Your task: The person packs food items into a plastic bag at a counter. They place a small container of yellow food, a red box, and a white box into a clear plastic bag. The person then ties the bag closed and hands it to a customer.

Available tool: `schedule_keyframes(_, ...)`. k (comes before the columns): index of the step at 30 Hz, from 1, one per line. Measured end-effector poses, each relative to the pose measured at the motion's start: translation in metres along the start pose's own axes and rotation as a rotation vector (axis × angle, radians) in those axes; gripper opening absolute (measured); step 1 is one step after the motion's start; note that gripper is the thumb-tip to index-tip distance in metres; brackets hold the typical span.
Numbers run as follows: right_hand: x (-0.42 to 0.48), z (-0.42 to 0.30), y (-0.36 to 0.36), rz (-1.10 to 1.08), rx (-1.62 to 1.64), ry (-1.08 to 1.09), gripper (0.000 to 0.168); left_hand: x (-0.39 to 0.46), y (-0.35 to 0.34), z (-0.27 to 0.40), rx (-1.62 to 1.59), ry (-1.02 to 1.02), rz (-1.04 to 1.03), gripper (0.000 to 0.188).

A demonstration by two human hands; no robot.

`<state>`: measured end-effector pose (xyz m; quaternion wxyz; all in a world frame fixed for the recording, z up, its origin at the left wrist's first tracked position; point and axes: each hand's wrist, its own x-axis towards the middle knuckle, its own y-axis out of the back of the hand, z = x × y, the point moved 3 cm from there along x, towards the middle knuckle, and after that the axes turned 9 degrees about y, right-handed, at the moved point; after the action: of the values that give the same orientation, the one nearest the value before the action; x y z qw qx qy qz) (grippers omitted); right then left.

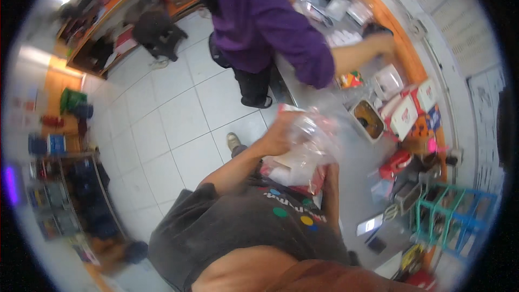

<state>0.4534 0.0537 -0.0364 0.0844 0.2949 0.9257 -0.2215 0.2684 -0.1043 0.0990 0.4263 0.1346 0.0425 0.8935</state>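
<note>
A crinkled clear plastic bag (310,138) with red and white packaging inside is held in front of my body, beside the metal counter's edge. My left hand (279,136) grips it at the upper left, fingers partly behind the film. At its lower right is my right hand (331,169), holding that side with most fingers hidden by the bag. A white and red package (275,170) shows under the plastic, close to my dark shirt. Blur and glare hide the exact contents.
A person in a purple top (267,20) stands at the metal counter (352,178), one arm stretched across it. Along the wall side are a metal container of brownish contents (367,119), white-red boxes (403,115), a red stapler-like object (395,164), a phone (369,224) and green-blue baskets (454,215).
</note>
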Motion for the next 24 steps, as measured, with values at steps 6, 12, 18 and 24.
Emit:
schedule_keyframes(6,0.048,0.022,-0.149,-0.153,-0.283,0.032,0.045,-0.093,0.139,-0.073,0.610,0.062,0.308,0.046)
schedule_keyframes(12,0.134,0.010,-0.126,0.590,-0.881,0.486,0.012,-0.143,0.268,-0.081,-0.154,0.464,0.408,0.062)
schedule_keyframes(18,0.127,0.001,-0.133,0.664,-1.009,0.373,0.008,-0.163,0.366,-0.119,-0.024,0.438,0.389,0.067)
schedule_keyframes(24,0.115,-0.006,-0.113,0.622,-1.237,0.294,0.010,-0.134,0.350,-0.116,-0.111,0.417,0.177,0.056)
